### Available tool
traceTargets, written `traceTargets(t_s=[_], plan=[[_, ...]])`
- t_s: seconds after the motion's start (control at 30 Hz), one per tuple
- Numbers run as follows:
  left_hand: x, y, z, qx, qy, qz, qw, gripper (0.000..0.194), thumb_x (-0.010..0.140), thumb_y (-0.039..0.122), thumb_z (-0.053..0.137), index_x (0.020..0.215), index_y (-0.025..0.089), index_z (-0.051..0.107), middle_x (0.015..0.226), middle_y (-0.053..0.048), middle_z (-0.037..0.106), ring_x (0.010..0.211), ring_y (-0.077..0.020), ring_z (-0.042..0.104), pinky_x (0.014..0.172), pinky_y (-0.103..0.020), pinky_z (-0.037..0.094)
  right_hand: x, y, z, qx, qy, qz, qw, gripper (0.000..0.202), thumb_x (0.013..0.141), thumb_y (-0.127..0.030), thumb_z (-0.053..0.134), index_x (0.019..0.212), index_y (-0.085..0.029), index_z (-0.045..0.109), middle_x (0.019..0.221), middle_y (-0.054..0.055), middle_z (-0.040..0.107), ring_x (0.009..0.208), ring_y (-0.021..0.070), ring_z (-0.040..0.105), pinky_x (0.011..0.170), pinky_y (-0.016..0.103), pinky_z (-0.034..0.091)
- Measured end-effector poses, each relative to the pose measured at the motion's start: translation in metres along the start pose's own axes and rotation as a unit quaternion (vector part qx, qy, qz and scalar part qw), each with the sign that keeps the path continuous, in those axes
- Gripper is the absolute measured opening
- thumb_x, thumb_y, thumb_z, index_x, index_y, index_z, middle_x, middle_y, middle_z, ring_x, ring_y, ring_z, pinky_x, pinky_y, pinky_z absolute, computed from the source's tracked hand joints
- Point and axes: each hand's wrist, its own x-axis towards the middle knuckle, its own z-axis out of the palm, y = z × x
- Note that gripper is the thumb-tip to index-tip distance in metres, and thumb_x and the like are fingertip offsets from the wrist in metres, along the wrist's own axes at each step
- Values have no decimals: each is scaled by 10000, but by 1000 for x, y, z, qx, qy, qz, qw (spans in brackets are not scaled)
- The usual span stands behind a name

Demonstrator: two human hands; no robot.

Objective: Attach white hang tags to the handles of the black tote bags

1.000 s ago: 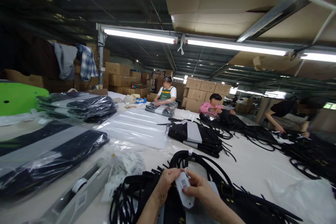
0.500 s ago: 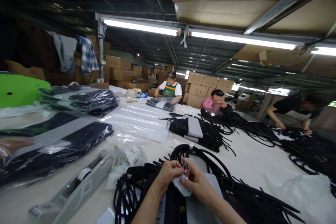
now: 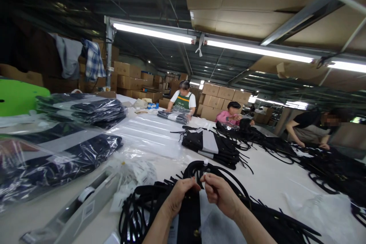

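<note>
1. low in the middle of the frame the left hand and the right hand sit close together, fingertips curled inward and nearly meeting.
2. both hands pinch at a black garment with looping black straps; what lies between the fingertips is too small to tell.
3. the garment lies on the white bench at the lower centre, straps fanning out to left and right beneath the wrists.
4. just left of the left hand lies a heap of small white tags; beside it, at lower left, a grey tape dispenser lies slanted.
5. at the left of the frame, bagged dark garments lie in clear plastic, with a further stack above them.
6. in mid-frame a folded black pile with a white card rests on the bench, well apart from the hands.
7. at the far side three other people work: one in a green apron, one in pink, one in black at the right edge.
8. brown cartons are stacked behind them.
</note>
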Motion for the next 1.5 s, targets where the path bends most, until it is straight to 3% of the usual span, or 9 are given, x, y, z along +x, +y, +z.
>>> traceTargets(t_s=[0.1,0.27,0.63,0.77,0.9,1.03,1.2,1.3,1.5], plan=[[1,-2,1,-54,1,3,999,363,747,446,517,617,129,633,608,-1,580,639,-123,482,669,-249,335,-3,4,3,-22,-80,65,994,189,635,-336,577,696,-172,507,414,-101,338,319,10,163,346,172,93],[1,-6,-2,-113,10,-24,993,252,635,355,660,605,108,618,527,-1,564,553,-105,471,594,-234,332,-2,12,8,-75,-90,82,990,182,638,-341,516,639,-160,496,416,-78,377,306,11,191,322,171,106],[3,-8,4,-107,93,-63,988,179,491,255,700,560,111,619,492,-1,584,485,-102,473,519,-233,334,-1,13,11,-243,-20,79,967,113,633,-238,444,587,-153,501,403,-54,445,273,31,288,306,185,137],[7,-13,4,-104,150,-43,982,185,541,297,651,585,127,593,527,1,594,504,-101,480,539,-235,361,3,15,13,-329,82,14,941,92,695,-263,442,706,-183,488,459,-70,455,322,51,312,346,193,198],[9,-16,4,-59,173,-39,982,183,555,306,623,589,133,575,534,3,575,528,-114,491,551,-241,380,9,12,16,-492,136,-76,857,156,697,-253,487,590,-167,562,484,-25,489,472,97,430,477,229,291],[9,-12,1,42,219,-35,974,148,658,274,520,630,143,583,597,-19,568,608,-154,511,634,-286,409,11,12,22,-535,163,-82,825,171,676,-219,508,552,-169,615,572,20,584,609,148,516,557,254,295],[8,-9,-1,267,285,-38,920,182,680,77,422,687,136,593,867,-119,585,959,-240,483,895,-358,305,9,13,26,-567,170,-66,803,205,710,-213,485,618,-169,662,623,40,630,641,157,548,553,248,290],[11,-11,-5,347,257,-90,898,215,677,62,417,567,135,586,737,-137,609,861,-268,541,823,-377,339,9,10,24,-583,154,-54,796,185,684,-178,505,587,-172,662,594,31,628,615,145,544,538,239,282],[15,-15,-14,276,223,-138,925,188,563,44,470,503,167,599,541,-33,606,626,-191,571,627,-267,371,8,3,17,-598,134,-32,790,160,639,-138,525,548,-168,654,535,13,600,556,127,513,498,223,269]])
